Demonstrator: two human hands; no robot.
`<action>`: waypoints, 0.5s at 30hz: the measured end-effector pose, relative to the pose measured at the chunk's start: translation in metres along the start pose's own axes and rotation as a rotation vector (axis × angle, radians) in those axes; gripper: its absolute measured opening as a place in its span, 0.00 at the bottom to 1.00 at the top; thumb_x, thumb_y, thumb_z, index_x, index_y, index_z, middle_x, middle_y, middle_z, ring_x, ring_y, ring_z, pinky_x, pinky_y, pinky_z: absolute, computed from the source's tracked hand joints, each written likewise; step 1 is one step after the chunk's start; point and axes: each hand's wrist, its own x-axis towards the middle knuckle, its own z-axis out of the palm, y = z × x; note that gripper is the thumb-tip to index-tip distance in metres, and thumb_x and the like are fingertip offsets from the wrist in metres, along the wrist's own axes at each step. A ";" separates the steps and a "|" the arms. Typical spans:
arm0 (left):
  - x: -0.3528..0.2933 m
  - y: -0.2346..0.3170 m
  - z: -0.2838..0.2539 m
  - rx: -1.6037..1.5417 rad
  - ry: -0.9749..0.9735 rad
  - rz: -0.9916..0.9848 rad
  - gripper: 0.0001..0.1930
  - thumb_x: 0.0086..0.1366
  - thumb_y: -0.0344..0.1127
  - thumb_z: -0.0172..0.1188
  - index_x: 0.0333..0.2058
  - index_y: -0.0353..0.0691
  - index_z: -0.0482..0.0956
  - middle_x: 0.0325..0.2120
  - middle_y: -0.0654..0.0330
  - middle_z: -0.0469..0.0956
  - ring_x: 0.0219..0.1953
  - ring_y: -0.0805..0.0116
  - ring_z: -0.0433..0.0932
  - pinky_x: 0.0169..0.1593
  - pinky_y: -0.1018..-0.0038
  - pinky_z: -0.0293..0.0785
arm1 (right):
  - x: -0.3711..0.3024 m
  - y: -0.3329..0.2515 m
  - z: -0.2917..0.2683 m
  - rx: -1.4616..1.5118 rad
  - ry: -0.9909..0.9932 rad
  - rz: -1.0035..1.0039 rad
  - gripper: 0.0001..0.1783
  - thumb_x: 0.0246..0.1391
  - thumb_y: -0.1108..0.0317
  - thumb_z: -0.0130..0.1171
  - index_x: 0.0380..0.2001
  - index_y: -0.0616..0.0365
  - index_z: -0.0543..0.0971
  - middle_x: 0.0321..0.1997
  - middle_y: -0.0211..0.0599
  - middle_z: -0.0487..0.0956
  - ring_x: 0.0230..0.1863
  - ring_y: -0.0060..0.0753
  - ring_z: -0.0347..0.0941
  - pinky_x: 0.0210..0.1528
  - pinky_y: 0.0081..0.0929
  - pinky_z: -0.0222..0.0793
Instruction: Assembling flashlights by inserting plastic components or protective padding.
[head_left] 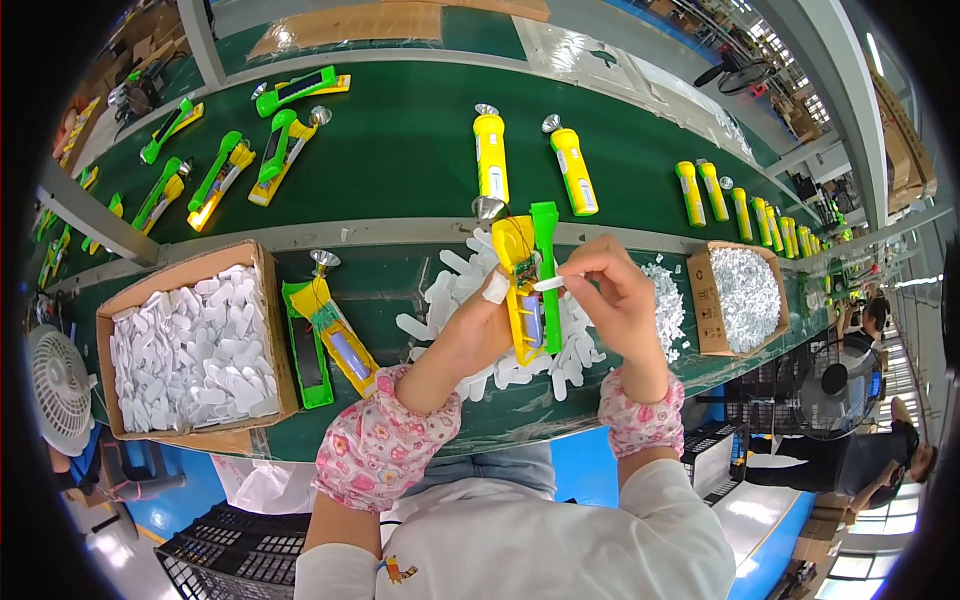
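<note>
Right hand [618, 292], white strip [548, 284] (printed carton [707, 312])

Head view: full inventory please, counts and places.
Held flashlight: 1, yellow-green, centre
Held strip: 1, white, centre
Other open flashlights: several, yellow-green, left
Closed flashlights: many, yellow, centre to right
Loose strips: countless, white, left, centre
Small pieces: countless, white, right
Boxes: 2, brown, both sides
Worktop: 1, green, middle
Fans: several, mixed, edges
Crates: several, black, below
Co-workers: at least 2, dark-clothed, right
Left hand: 1, bare, on flashlight
Right hand: 1, bare, pinching strip
</note>
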 end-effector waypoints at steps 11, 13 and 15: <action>-0.001 0.007 0.000 -0.034 -0.029 0.128 0.30 0.69 0.48 0.51 0.65 0.49 0.51 0.55 0.60 0.65 0.58 0.63 0.67 0.58 0.60 0.67 | 0.001 -0.025 0.016 -0.635 0.013 -0.207 0.13 0.42 0.81 0.66 0.32 0.59 0.74 0.32 0.37 0.74 0.35 0.39 0.70 0.34 0.28 0.66; -0.002 0.009 -0.001 -0.025 -0.037 0.145 0.31 0.69 0.47 0.51 0.65 0.49 0.49 0.55 0.59 0.65 0.59 0.61 0.66 0.59 0.59 0.66 | 0.000 -0.027 0.019 -0.494 0.041 -0.110 0.11 0.44 0.80 0.65 0.32 0.59 0.75 0.32 0.37 0.73 0.35 0.37 0.71 0.35 0.27 0.67; -0.004 0.008 0.000 -0.014 -0.030 0.183 0.31 0.70 0.43 0.51 0.65 0.50 0.48 0.55 0.59 0.65 0.59 0.60 0.67 0.60 0.59 0.66 | -0.002 -0.022 0.024 -0.168 0.041 0.036 0.12 0.48 0.80 0.63 0.37 0.59 0.76 0.33 0.35 0.73 0.31 0.28 0.71 0.34 0.21 0.68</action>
